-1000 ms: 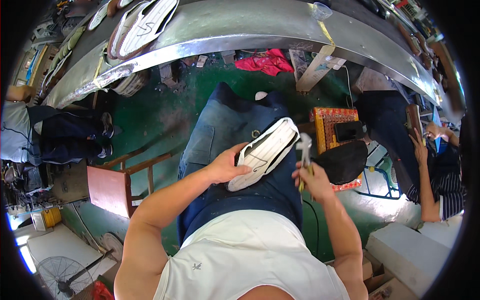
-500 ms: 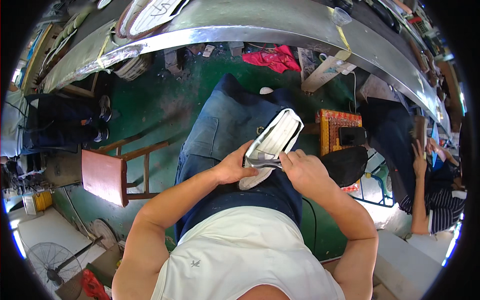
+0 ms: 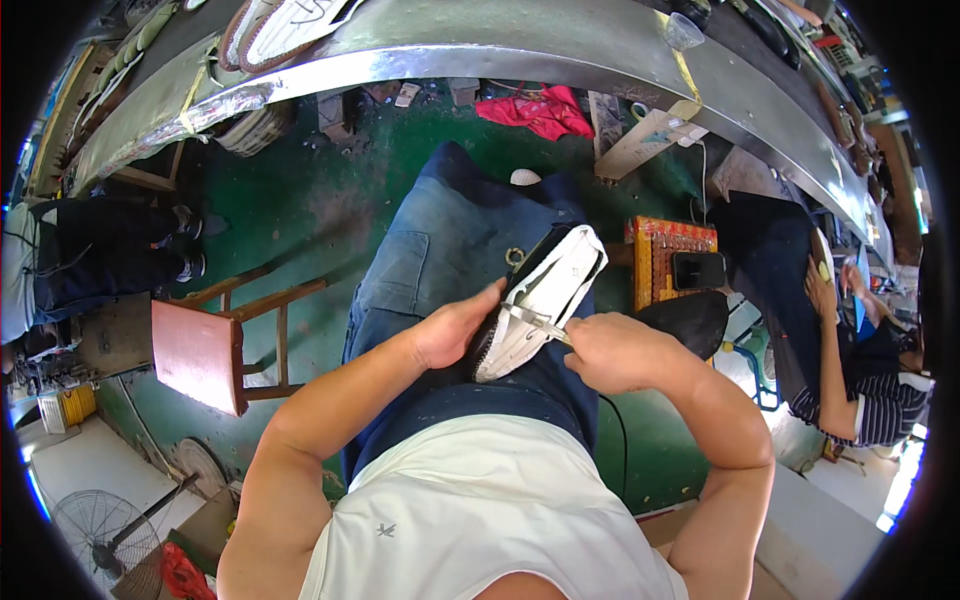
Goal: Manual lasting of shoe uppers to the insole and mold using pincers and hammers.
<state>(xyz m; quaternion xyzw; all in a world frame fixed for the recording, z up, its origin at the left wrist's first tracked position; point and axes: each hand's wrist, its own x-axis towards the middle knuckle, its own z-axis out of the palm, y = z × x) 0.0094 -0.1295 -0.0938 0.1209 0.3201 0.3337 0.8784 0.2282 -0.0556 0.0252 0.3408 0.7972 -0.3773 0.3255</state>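
On my lap lies a half-made shoe (image 3: pixel 562 280), its white underside facing up and its dark upper showing along the left edge. My left hand (image 3: pixel 458 332) grips it from the left side, the fingers partly hidden behind it. Closed around the handles of metal pincers (image 3: pixel 540 324) is my right hand (image 3: pixel 618 352). The head of the pincers reaches across the shoe's underside toward its left edge. Whether the jaws pinch the material is too small to tell.
A metal-edged bench (image 3: pixel 420 68) runs across the far side with shoes on it. To the left stands a stool (image 3: pixel 200 350); to the right, a phone (image 3: pixel 698 270) lies on an orange beaded seat (image 3: pixel 648 268). A seated co-worker (image 3: pixel 850 400) is at far right, another person (image 3: pixel 100 250) at far left.
The shoe has turned in my left hand, so more of its dark side shows. My right hand has rolled over and moved slightly down and right with the pincers, which now cross the underside higher up.
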